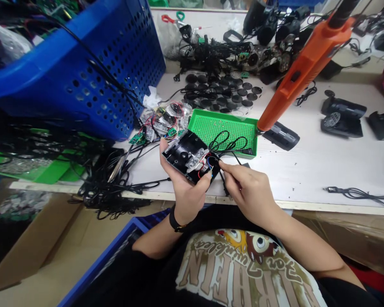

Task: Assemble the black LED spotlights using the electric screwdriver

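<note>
The left hand point(187, 196) cradles an open black plastic housing point(179, 153) at centre frame, fingers curled beneath it, with red and blue wires point(208, 164) already inside beside a clear plastic part point(193, 160). The right hand's point(249, 189) thumb and forefinger pinch together on a thin black cable point(225, 183) at the housing's edge. No cover is on yet; loose circuit boards point(171, 132) remain just beyond, beside a green perforated tray point(220, 128).
</note>
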### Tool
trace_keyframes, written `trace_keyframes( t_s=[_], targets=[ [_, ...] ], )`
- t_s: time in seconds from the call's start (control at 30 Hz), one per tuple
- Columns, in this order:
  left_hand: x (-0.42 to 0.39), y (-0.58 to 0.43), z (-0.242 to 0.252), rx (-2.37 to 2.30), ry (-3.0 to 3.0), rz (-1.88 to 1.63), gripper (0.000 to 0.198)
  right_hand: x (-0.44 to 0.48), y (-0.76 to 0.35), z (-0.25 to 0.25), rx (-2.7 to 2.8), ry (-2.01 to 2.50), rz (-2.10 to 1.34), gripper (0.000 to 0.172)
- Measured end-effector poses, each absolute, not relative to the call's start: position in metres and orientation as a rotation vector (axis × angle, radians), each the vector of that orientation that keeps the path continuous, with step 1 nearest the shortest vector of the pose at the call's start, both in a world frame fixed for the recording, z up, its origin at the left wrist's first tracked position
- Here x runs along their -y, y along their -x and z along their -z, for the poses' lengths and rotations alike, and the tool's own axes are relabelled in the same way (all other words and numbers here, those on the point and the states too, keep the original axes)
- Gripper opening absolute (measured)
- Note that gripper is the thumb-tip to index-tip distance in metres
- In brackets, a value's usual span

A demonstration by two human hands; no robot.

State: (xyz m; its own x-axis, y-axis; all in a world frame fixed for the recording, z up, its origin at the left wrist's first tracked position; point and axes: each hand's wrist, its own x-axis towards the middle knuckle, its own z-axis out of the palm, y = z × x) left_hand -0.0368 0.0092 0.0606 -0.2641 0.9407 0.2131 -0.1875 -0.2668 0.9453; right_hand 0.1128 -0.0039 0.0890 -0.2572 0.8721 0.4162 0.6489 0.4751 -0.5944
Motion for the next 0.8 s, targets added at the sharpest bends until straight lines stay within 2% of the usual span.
trace_keyframes(
  t_s=[0.17,0.37,0.63,0.8],
  targets=[
    [-0.005,0.037,-0.062,-1.080,-1.118,-1.687,0.110,0.002,-0.115,-0.095,1.804,1.282,-0.818,0.034],
    [-0.005,0.036,-0.064,-1.099,-1.074,-1.650,0.118,-0.001,-0.117,-0.097,1.572,1.366,-1.112,0.038],
    [-0.005,0.035,-0.059,-1.100,-1.128,-1.678,0.115,-0.002,-0.112,-0.088,1.514,1.353,-1.120,0.036],
    [-0.010,0.039,-0.068,-1.032,-0.938,-1.585,0.118,-0.007,-0.121,-0.081,1.764,1.223,-0.908,0.033]
  ],
)
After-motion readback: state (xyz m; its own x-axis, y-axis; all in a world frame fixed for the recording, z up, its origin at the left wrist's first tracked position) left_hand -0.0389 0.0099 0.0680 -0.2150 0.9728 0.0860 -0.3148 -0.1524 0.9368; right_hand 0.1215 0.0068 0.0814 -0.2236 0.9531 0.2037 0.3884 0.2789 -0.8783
